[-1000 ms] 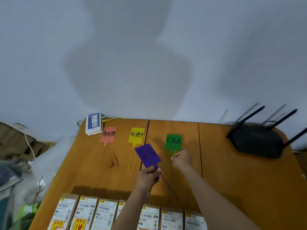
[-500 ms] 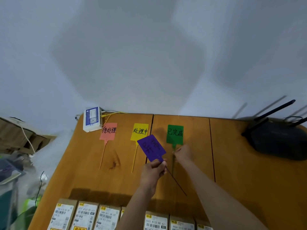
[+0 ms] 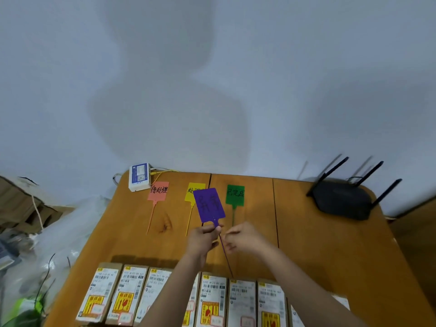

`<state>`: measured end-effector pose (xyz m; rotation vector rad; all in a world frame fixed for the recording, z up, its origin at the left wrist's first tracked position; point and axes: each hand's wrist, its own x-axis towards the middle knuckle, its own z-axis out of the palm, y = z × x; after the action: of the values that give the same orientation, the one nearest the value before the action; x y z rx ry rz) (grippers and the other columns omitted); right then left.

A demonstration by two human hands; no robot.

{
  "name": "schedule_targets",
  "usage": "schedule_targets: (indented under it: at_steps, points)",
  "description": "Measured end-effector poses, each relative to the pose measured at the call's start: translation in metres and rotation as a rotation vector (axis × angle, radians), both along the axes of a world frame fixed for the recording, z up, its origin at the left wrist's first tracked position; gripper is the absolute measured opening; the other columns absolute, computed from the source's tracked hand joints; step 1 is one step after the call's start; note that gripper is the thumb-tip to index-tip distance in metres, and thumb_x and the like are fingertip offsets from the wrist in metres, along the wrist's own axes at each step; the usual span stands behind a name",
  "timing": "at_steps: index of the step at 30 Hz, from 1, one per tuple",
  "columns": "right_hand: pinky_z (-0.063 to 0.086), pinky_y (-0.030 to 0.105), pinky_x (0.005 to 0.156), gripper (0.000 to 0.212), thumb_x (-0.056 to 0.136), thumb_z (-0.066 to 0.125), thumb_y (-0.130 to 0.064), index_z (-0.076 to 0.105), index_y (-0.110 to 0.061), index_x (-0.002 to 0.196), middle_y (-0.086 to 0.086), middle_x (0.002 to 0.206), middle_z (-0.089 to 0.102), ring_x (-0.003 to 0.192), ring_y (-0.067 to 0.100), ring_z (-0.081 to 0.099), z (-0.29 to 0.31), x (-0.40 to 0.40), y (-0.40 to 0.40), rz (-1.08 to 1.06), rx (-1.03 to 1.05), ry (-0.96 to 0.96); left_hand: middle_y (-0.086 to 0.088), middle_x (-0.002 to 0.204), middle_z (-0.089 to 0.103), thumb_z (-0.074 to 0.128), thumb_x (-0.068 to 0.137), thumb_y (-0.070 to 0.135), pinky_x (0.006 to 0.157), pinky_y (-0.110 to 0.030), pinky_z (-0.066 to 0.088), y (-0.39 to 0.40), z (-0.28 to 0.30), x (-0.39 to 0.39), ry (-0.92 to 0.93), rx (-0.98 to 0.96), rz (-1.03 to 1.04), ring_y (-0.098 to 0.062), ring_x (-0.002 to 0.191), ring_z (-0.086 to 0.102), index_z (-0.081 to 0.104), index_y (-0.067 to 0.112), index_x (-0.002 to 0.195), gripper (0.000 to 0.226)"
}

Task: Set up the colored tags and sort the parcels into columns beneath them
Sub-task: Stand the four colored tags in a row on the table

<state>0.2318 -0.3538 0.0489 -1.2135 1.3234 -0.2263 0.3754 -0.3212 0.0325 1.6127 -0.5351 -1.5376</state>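
Purple tag (image 3: 209,205) is held upright above the tabletop (image 3: 330,244), pinched at its neck by the left hand (image 3: 203,239). Its thin tail is pinched lower down by the right hand (image 3: 245,237). Pink tag (image 3: 158,191), yellow tag (image 3: 191,192) and green tag (image 3: 235,194) lie flat in a row at the far edge. Parcels (image 3: 214,300) are lined up along the near edge.

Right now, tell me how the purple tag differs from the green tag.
The purple tag is held up off the table, pinched at its neck by the left hand; the green tag lies flat on the table. The purple one is tilted and covers part of the yellow tag; the green one lies straight and uncovered. Both carry handwriting and a thin tail.
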Motion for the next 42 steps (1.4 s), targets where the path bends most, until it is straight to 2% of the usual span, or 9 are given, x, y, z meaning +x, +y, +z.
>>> schedule_targets:
  at_steps: [11, 16, 25, 29, 31, 34, 36, 38, 42]
  points:
    - [0.06, 0.032, 0.07, 0.014, 0.084, 0.067, -0.005, 0.079, -0.008, 0.081, 0.015, 0.08, 0.077, 0.069, 0.018, 0.067, 0.065, 0.021, 0.1, -0.186, -0.204, -0.045, -0.012, 0.087, 0.069, 0.061, 0.091, -0.004, 0.056, -0.019, 0.056, 0.083, 0.069, 0.015, 0.126, -0.111, 0.012, -0.017, 0.07, 0.063, 0.069, -0.004, 0.088, 0.008]
    - [0.063, 0.036, 0.071, 0.013, 0.08, 0.067, -0.004, 0.078, -0.005, 0.076, 0.018, 0.076, 0.076, 0.064, 0.018, 0.067, 0.072, 0.067, 0.121, -0.275, -0.255, -0.01, -0.009, 0.065, 0.067, 0.066, 0.09, 0.001, 0.056, -0.023, 0.051, 0.103, 0.068, 0.057, 0.086, -0.151, -0.05, -0.015, 0.055, 0.058, 0.071, 0.001, 0.081, 0.01]
    - [0.061, 0.035, 0.076, 0.011, 0.078, 0.07, -0.011, 0.079, -0.013, 0.073, 0.016, 0.075, 0.076, 0.065, 0.018, 0.07, 0.079, 0.108, 0.128, -0.395, -0.303, 0.036, -0.019, 0.094, 0.074, 0.07, 0.087, 0.005, 0.081, -0.033, 0.059, 0.085, 0.065, 0.102, 0.062, -0.173, -0.163, -0.026, 0.087, 0.069, 0.074, 0.003, 0.084, 0.005]
    - [0.054, 0.031, 0.069, 0.014, 0.079, 0.069, -0.01, 0.078, -0.012, 0.069, 0.019, 0.078, 0.075, 0.065, 0.014, 0.064, 0.075, 0.104, 0.118, -0.421, -0.315, 0.081, -0.019, 0.099, 0.073, 0.073, 0.085, 0.007, 0.078, -0.031, 0.058, 0.069, 0.057, 0.097, 0.058, -0.157, -0.176, -0.028, 0.091, 0.07, 0.074, 0.001, 0.09, 0.008]
    - [0.052, 0.033, 0.067, 0.015, 0.079, 0.069, -0.013, 0.078, -0.009, 0.068, 0.019, 0.078, 0.075, 0.066, 0.016, 0.062, 0.067, 0.098, 0.113, -0.426, -0.313, 0.107, -0.018, 0.098, 0.073, 0.074, 0.085, 0.009, 0.068, -0.025, 0.058, 0.064, 0.048, 0.091, 0.068, -0.141, -0.184, -0.023, 0.08, 0.07, 0.073, -0.003, 0.097, 0.017]
    - [0.059, 0.038, 0.07, 0.019, 0.082, 0.067, -0.016, 0.076, -0.003, 0.071, 0.019, 0.074, 0.073, 0.065, 0.017, 0.063, 0.052, 0.082, 0.107, -0.44, -0.291, 0.122, -0.015, 0.093, 0.073, 0.073, 0.086, 0.01, 0.062, -0.021, 0.057, 0.056, 0.038, 0.076, 0.04, -0.136, -0.23, -0.017, 0.075, 0.069, 0.072, -0.005, 0.102, 0.022]
    - [0.061, 0.031, 0.065, 0.02, 0.084, 0.068, -0.015, 0.077, 0.0, 0.075, 0.018, 0.073, 0.074, 0.065, 0.016, 0.066, 0.044, 0.069, 0.104, -0.462, -0.259, 0.105, -0.015, 0.09, 0.074, 0.072, 0.086, 0.009, 0.066, -0.024, 0.059, 0.055, 0.033, 0.062, 0.04, -0.141, -0.245, -0.02, 0.08, 0.07, 0.072, -0.005, 0.102, 0.021]
    - [0.059, 0.022, 0.062, 0.02, 0.087, 0.069, -0.016, 0.078, 0.0, 0.078, 0.02, 0.076, 0.074, 0.066, 0.017, 0.067, 0.038, 0.053, 0.1, -0.454, -0.259, 0.107, -0.013, 0.086, 0.073, 0.071, 0.087, 0.007, 0.069, -0.027, 0.059, 0.055, 0.029, 0.045, 0.053, -0.141, -0.242, -0.022, 0.079, 0.069, 0.073, -0.004, 0.097, 0.015]
    - [0.06, 0.031, 0.068, 0.019, 0.087, 0.07, -0.012, 0.078, 0.004, 0.079, 0.022, 0.077, 0.074, 0.065, 0.018, 0.067, 0.031, 0.008, 0.088, -0.441, -0.282, 0.158, -0.01, 0.073, 0.069, 0.072, 0.086, 0.006, 0.07, -0.034, 0.058, 0.046, 0.021, 0.002, 0.009, -0.121, -0.272, -0.021, 0.068, 0.063, 0.072, 0.006, 0.078, 0.008]
